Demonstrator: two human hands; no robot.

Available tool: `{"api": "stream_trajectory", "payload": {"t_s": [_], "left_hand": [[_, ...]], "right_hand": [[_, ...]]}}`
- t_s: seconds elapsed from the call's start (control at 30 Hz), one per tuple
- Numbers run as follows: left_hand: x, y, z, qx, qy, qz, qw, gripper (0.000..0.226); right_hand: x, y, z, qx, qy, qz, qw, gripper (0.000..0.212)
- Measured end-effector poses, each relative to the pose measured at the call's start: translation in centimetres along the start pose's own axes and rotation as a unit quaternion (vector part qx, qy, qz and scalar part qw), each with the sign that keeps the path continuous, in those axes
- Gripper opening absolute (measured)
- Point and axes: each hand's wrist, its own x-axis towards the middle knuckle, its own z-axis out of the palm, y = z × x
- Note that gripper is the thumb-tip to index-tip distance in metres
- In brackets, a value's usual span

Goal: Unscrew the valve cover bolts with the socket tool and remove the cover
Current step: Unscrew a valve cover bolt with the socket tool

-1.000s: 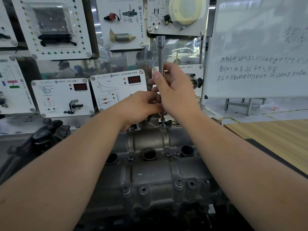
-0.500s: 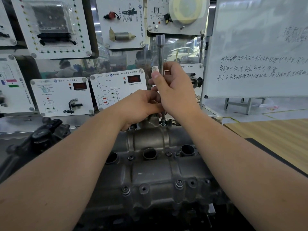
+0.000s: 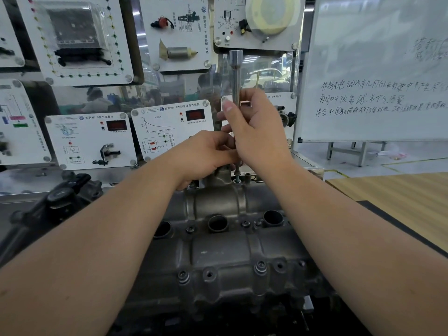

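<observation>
Training panels [image 3: 92, 139] and a whiteboard [image 3: 373, 69] back the bench. The right hand [image 3: 254, 132] clenches the upright socket tool [image 3: 235, 71], keeping it square on a far-edge bolt [image 3: 237, 174] of the valve cover [image 3: 218, 251]; the left hand [image 3: 206, 154] grasps its lower shaft, likely steadying it.

A: What does the right hand [image 3: 254, 132] hide?

B: The middle of the socket tool [image 3: 235, 76]; only its top and thin lower tip show. The left hand [image 3: 206, 154] covers the shaft just above the tip, and its fingertips are tucked behind the right hand, so their hold cannot be read.

A: And the bolt [image 3: 237, 177] under the tip?

B: Too small to tell whether it is raised or seated.

A: The valve cover [image 3: 218, 253]?

B: Both forearms cross its sides, and its near edge falls into dark blur.

A: The whiteboard [image 3: 378, 69]?

B: Cut off at the right edge; its handwriting is too faint to read.
</observation>
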Motion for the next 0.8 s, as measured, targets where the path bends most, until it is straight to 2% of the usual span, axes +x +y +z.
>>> {"api": "stream_trajectory", "payload": {"t_s": [0.2, 0.43, 0.53, 0.6, 0.8], "left_hand": [[-0.03, -0.09, -0.19, -0.026, -0.008, -0.013, 1.0, 0.017], [0.06, -0.09, -0.2, -0.008, -0.01, 0.001, 1.0, 0.02], [0.05, -0.02, -0.13, -0.008, -0.008, -0.002, 1.0, 0.023], [0.08, -0.06, -0.11, -0.008, -0.004, -0.005, 1.0, 0.021], [0.02, -0.23, -0.2, -0.028, -0.012, -0.013, 0.999, 0.015]], "right_hand": [[0.11, 0.23, -0.09, -0.003, 0.017, -0.007, 1.0, 0.01], [0.09, -0.01, -0.05, -0.015, 0.014, -0.007, 1.0, 0.026], [0.12, 0.3, -0.11, 0.002, 0.015, -0.003, 1.0, 0.004], [0.19, 0.39, -0.12, 0.007, 0.025, -0.005, 1.0, 0.015], [0.21, -0.1, -0.07, 0.001, 0.02, 0.001, 1.0, 0.018]]}}
